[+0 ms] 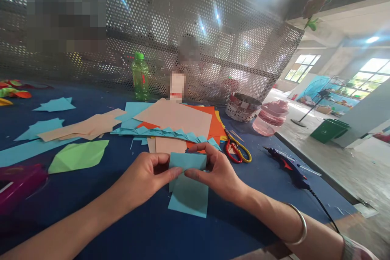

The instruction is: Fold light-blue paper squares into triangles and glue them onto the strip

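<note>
Both hands grip a small light-blue piece of paper [188,161], which looks folded, above the table. My left hand [152,172] pinches its left side, thumb on the near face. On the right side, my right hand [217,172] holds it between thumb and fingers. Beneath lies a flat light-blue paper square [189,197] on the dark blue table. Just beyond the hands, a strip of folded light-blue paper points [164,132] rests across stacked sheets of peach paper [179,115] and orange paper [210,122].
Red-and-yellow scissors [236,150] lie right of the papers, and a glue gun [289,166] with a cord lies farther right. A green bottle [140,77], a tub [243,107] and a pink container [271,118] stand behind. A green paper leaf [78,156] lies left.
</note>
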`<state>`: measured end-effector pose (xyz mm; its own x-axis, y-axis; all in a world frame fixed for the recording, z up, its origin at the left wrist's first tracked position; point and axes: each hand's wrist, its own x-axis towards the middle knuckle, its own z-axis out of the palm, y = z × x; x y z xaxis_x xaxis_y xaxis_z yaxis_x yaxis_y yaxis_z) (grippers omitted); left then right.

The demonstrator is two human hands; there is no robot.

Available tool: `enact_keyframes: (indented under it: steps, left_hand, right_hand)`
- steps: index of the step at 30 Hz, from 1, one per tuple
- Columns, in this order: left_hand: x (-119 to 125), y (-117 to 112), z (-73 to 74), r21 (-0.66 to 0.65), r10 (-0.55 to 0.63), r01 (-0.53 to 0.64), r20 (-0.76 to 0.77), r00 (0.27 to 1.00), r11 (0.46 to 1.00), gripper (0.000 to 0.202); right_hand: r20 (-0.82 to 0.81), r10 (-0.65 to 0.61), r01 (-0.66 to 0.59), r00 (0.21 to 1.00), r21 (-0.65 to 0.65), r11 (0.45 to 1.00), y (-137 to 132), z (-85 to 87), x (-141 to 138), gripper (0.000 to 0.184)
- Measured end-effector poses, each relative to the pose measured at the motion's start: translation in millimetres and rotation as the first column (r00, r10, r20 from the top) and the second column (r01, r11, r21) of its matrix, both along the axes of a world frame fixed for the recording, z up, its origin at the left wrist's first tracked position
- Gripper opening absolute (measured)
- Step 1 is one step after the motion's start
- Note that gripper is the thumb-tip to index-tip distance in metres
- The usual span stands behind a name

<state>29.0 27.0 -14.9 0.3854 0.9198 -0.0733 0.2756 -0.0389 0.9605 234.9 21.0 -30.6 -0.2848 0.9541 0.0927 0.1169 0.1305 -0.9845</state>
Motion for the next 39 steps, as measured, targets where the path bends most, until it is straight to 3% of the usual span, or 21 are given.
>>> enact_keyframes:
  steps: [7, 14, 19, 23, 25, 31, 39]
  left_hand:
    - [-8, 10, 0.9, 0.044, 0.115, -0.113, -0.041, 0.993, 0.993, 0.032]
    - [-12, 16, 12.6, 0.08, 0.189, -0.186, -0.032, 0.981, 0.979, 0.03]
    - [-11, 15, 8.5, 0.039, 0.152, -0.151, -0.052, 0.987, 0.988, 0.036]
    - [-6, 8, 5.8, 0.04, 0.071, -0.068, -0.064, 0.995, 0.997, 0.035]
    - [-4, 4, 7.3, 0.046, 0.057, -0.053, -0.07, 0.996, 0.998, 0.035]
    - [-2, 2, 10.2, 0.069, 0.056, -0.05, -0.092, 0.994, 0.996, 0.035]
    - [-11, 12, 6.1, 0.117, 0.126, -0.112, -0.127, 0.984, 0.987, 0.031]
  right_hand:
    - [-0.07, -0.003, 0.005, 0.998, 0.034, 0.999, 11, 6.6, 6, 0.049]
    - [-0.124, -0.047, 0.056, 0.991, 0.069, 0.996, 20, 5.6, 13, 0.046]
    - [-0.13, -0.104, 0.118, 0.986, 0.105, 0.987, 19, 3.5, 9, 0.04]
    - [-0.114, 0.017, -0.021, 0.993, -0.033, 0.999, 13, 2.3, 3, 0.06]
    - [-0.082, 0.046, -0.052, 0.996, -0.072, 0.996, 11, 1.1, 1, 0.061]
    - [0.006, 0.028, -0.028, 1.0, 0.018, 0.999, 8, -2.0, 2, 0.05]
    - [0.005, -0.031, 0.03, 1.0, 0.064, 0.997, 10, 1.1, 3, 0.047]
